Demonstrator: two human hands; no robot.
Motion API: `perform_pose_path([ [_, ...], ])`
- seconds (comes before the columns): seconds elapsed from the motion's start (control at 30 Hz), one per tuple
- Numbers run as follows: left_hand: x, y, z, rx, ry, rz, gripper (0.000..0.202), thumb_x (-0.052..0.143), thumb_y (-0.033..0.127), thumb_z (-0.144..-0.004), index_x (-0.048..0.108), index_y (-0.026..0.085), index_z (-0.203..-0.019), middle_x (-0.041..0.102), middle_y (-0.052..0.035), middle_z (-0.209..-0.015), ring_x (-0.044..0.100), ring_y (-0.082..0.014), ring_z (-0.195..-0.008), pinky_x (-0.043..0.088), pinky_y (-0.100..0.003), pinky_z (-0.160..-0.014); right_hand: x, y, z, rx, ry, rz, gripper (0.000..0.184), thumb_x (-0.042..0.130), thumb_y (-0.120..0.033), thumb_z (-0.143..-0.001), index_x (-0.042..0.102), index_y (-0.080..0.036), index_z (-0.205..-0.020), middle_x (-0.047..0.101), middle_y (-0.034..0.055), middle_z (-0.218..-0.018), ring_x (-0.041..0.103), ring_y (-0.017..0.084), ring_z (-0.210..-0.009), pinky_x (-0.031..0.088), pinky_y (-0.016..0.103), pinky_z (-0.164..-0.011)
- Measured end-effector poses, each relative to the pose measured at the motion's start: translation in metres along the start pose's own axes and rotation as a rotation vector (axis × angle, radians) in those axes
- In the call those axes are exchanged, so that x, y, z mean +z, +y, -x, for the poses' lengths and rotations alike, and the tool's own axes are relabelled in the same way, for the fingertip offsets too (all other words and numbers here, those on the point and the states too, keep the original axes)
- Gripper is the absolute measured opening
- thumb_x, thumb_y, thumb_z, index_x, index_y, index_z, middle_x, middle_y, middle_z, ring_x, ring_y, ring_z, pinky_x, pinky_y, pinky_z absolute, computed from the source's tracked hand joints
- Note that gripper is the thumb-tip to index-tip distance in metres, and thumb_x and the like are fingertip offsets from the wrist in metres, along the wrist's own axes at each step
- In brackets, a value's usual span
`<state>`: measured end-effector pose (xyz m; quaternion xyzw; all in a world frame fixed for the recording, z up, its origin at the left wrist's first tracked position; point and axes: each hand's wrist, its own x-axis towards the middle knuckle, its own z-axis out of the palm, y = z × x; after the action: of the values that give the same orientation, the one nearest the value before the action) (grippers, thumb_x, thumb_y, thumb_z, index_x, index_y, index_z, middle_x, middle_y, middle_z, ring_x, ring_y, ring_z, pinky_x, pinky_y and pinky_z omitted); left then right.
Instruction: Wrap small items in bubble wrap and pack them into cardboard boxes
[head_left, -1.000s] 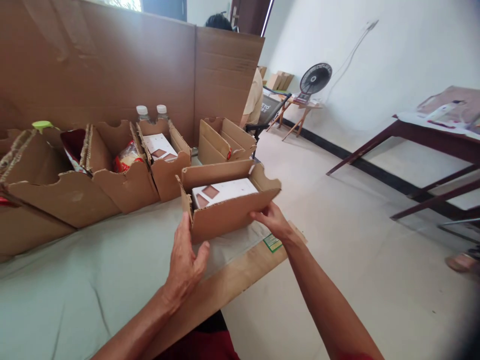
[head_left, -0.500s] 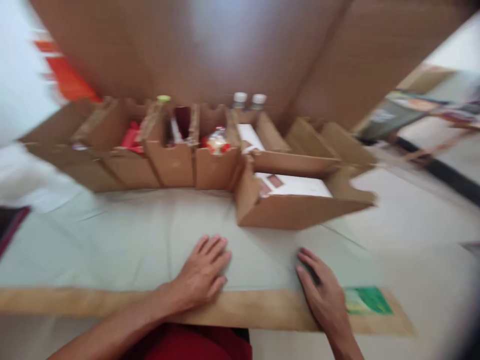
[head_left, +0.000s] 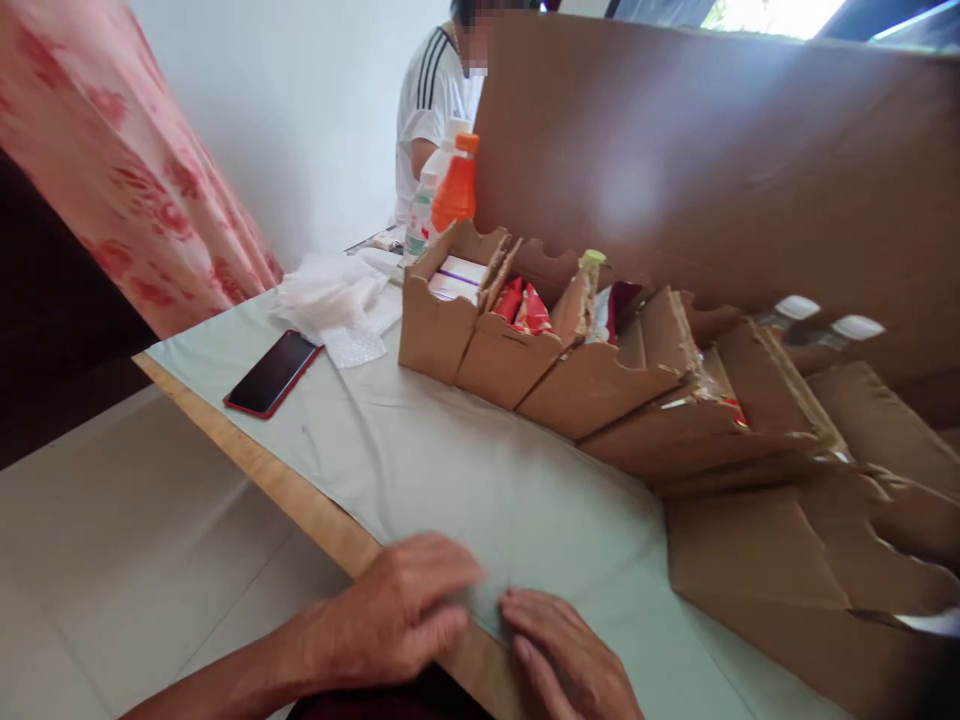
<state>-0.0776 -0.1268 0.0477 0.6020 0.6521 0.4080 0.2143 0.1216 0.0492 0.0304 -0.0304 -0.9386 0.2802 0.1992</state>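
Hands are off the cardboard box [head_left: 750, 555] they held a second ago. It now stands alone at lower right on the table [head_left: 450, 470], ending the box row [head_left: 510, 360]. Left hand [head_left: 405, 610] and right hand [head_left: 574, 655] lie flat, palms down, holding nothing, bottom centre at the table edge. Box opens upward, with its long axis running left-right toward the right frame edge.

I have one view only, worn on the head: it looks forward and down, obliquely across the pale green cloth-covered table [head_left: 450, 470]. It sits close, left hand [head_left: 405, 610] and right hand [head_left: 570, 650] at six o'clock, brown cardboard boxes [head_left: 510, 360] from twelve to three.
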Motion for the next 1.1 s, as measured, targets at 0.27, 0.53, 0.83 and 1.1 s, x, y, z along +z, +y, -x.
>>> perform_pose_path([
  [0.27, -0.017, -0.083, 0.012, -0.101, 0.669, -0.232, 0.03, 0.052, 0.014, -0.095, 0.071, 0.019, -0.118, 0.073, -0.0135, -0.128, 0.061, -0.0296, -0.134, 0.057, -0.049, -0.106, 0.059, -0.015, -0.226, 0.071, -0.193, -0.056, 0.029, 0.056, -0.024, -0.097, 0.073, -0.026, -0.121, 0.058, 0.0124, -0.152, 0.066, 0.028, -0.129, 0.058, 0.045, -0.105],
  [0.53, -0.016, -0.089, 0.014, -0.094, 0.679, -0.086, 0.031, 0.052, 0.013, -0.095, 0.067, 0.02, -0.121, 0.068, -0.0147, -0.136, 0.055, -0.0317, -0.14, 0.055, -0.054, -0.109, 0.154, -0.005, -0.392, 0.439, -0.312, 0.2, 0.03, 0.064, -0.019, -0.088, 0.075, -0.017, -0.116, 0.066, 0.0182, -0.133, 0.07, 0.033, -0.11, 0.053, 0.042, -0.097],
  [0.83, -0.021, -0.089, 0.017, 0.061, 0.83, 0.035, 0.027, 0.056, 0.008, -0.091, 0.067, 0.022, -0.111, 0.075, -0.0086, -0.107, 0.068, -0.0259, -0.117, 0.059, -0.044, -0.097, 0.087, -0.035, -0.306, 0.415, -0.198, -0.012, 0.014, 0.061, -0.024, -0.086, 0.073, -0.019, -0.083, 0.069, 0.0023, -0.081, 0.059, 0.015, -0.071, 0.046, 0.026, -0.071],
  [1.1, -0.025, -0.059, 0.04, 0.241, 0.818, 0.027, 0.027, 0.058, 0.005, -0.089, 0.066, 0.019, -0.112, 0.072, -0.0068, -0.1, 0.068, -0.0216, -0.107, 0.057, -0.038, -0.093, -0.035, -0.007, -0.154, 0.715, -0.087, -0.612, 0.031, 0.081, -0.047, -0.075, 0.067, -0.021, -0.068, 0.058, -0.0005, -0.069, 0.05, 0.013, -0.063, 0.042, 0.026, -0.059],
])
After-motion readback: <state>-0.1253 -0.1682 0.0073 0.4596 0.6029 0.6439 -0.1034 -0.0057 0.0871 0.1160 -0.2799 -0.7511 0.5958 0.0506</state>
